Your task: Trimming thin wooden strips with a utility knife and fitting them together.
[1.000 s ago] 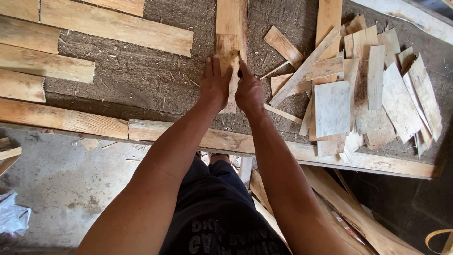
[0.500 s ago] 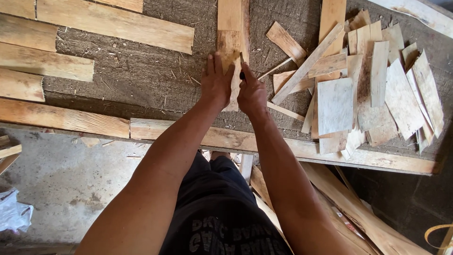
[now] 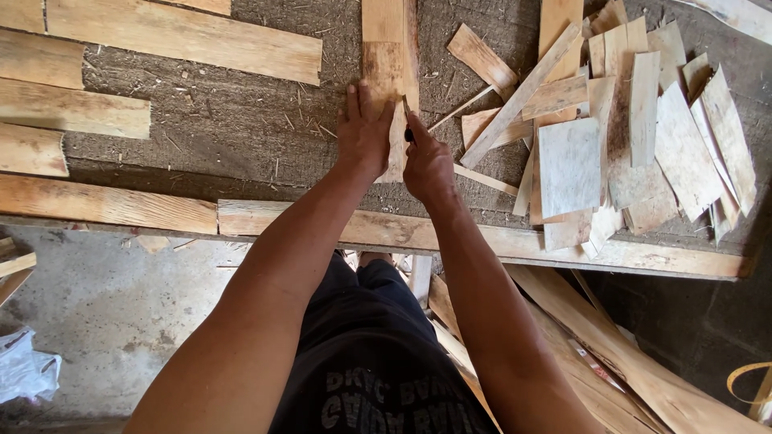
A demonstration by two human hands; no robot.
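Observation:
My left hand [image 3: 364, 133] lies flat, fingers together, pressing down a pale wooden strip [image 3: 396, 157] on the grey worktop [image 3: 241, 128]. The strip's far end lies over a longer upright board [image 3: 384, 48] that runs off the top of the view. Just to the right, my right hand [image 3: 428, 167] is closed around a small thin tool [image 3: 406, 112]. The tool's tip rests against the strip's right edge, and I cannot tell what kind of tool it is. The two hands touch across the strip.
A heap of thin wood offcuts [image 3: 635, 137] lies to the right. Long planks [image 3: 177, 32] lie at the left and back. A wooden rail [image 3: 482, 237] edges the bench front. More planks [image 3: 611, 354] lean below, and a white bag [image 3: 24, 374] lies on the concrete floor.
Both hands stay on the strip. The right hand has shifted slightly along its right edge with the tool.

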